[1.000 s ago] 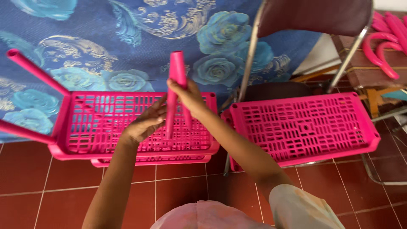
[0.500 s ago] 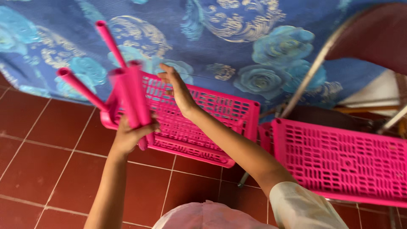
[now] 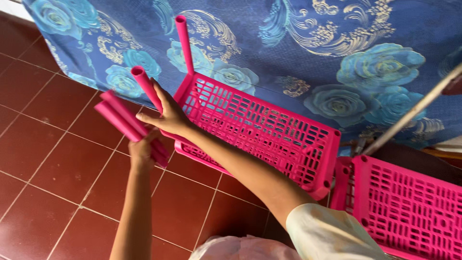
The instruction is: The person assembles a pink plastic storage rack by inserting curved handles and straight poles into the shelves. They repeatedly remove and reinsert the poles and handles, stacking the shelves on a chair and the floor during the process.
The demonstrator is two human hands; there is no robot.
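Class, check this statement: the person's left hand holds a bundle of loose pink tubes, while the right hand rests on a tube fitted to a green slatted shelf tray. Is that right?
Not quite. The head view shows that the slatted shelf tray is pink, not green. The rest stands: the left hand holds a bundle of loose pink tubes, and the right hand rests on a tube fitted to that tray's corner.

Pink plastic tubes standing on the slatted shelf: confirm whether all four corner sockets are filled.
No: only two pink plastic tubes stand on the slatted shelf.

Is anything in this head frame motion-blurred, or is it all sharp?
Head view: the pink tubes in the left hand smear with motion blur; the right hand, pink shelf tray and floral cloth stay reasonably sharp; lighting even, no glare.
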